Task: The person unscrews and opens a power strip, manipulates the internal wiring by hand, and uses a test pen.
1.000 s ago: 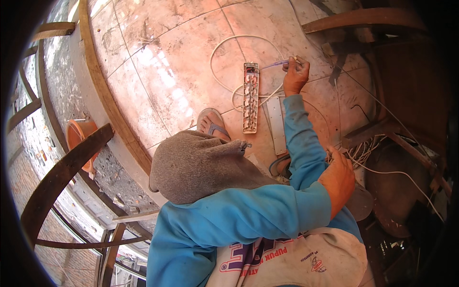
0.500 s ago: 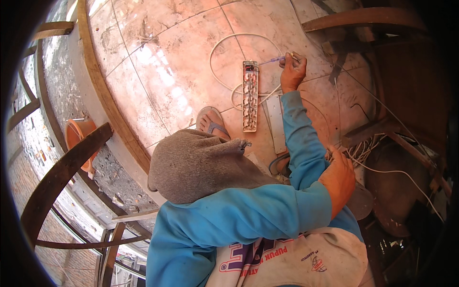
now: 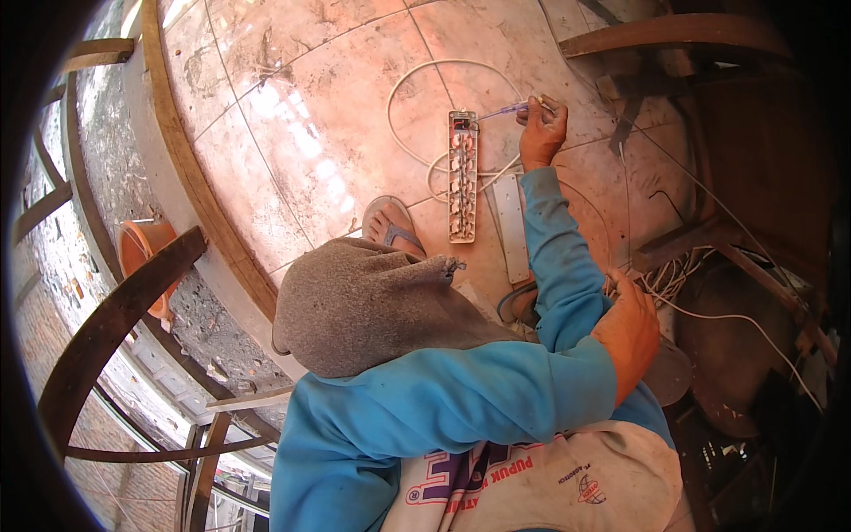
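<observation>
The tiled floor point(image 3: 337, 151) is streaked with dirt and splashed with bright light, bordered at the left by a long wooden beam point(image 3: 177, 146). Below, two blue sleeves point(image 3: 452, 381) are crossed, the left over the right, and a bent knee is covered by grey-brown cloth point(image 3: 372, 306). Left of the beam, an orange bucket point(image 3: 162, 235) is seen. On the tiles, a white cable point(image 3: 448, 60) is looped, and there the power strip point(image 3: 462, 182) is laid, opened up, its metal contacts exposed, just left of a pale flat panel point(image 3: 511, 230). The left hand point(image 3: 627, 332) is rested against the right sleeve; whether anything is gripped by its fingers cannot be told. And in the right hand point(image 3: 543, 133), a purple-handled screwdriver point(image 3: 514, 109) is pinched between the fingers, its shaft pointed at the strip's far end.
</observation>
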Tool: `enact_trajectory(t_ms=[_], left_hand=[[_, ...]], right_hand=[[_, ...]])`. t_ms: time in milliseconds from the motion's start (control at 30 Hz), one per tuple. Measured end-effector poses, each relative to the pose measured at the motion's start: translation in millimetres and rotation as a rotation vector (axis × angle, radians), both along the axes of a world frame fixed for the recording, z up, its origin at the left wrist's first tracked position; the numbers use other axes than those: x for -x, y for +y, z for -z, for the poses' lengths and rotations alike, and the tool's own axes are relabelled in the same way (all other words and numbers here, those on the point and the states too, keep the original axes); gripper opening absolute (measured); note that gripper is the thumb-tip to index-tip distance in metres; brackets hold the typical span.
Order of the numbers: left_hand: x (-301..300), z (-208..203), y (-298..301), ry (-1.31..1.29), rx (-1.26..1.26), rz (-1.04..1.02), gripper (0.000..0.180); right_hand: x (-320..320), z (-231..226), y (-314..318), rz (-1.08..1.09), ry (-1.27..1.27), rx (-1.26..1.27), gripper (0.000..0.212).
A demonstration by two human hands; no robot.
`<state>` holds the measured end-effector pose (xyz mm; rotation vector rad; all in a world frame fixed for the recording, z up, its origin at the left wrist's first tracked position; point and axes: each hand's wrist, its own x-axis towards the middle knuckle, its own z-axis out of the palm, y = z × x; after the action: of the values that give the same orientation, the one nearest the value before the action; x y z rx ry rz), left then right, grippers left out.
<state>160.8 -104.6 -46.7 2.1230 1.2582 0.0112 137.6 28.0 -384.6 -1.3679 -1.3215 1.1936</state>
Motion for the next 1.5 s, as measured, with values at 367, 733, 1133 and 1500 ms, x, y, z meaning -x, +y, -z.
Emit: enact_trajectory(t_ms=[367, 733, 1133, 1500], left_hand=[[-0.6, 0.4, -0.1, -0.005, -0.004, 0.000, 0.047], [-1.0, 0.1, -0.8, 0.014, -0.027, -0.006, 0.046], [3.1, 1.2, -6.8, -0.036, -0.119, -0.112, 0.040], [1.0, 0.6, -6.3, -0.037, -0.097, -0.105, 0.040]], right_hand=[[-0.3, -7.8, 3.5, -0.011, 0.001, -0.035, 0.021], [3.5, -3.7, 1.0, -0.005, -0.010, -0.019, 0.019], [3.8, -3.9, 0.0, -0.014, -0.014, -0.018, 0.019], [3.4, -3.4, 0.5, -0.004, -0.014, -0.023, 0.019]])
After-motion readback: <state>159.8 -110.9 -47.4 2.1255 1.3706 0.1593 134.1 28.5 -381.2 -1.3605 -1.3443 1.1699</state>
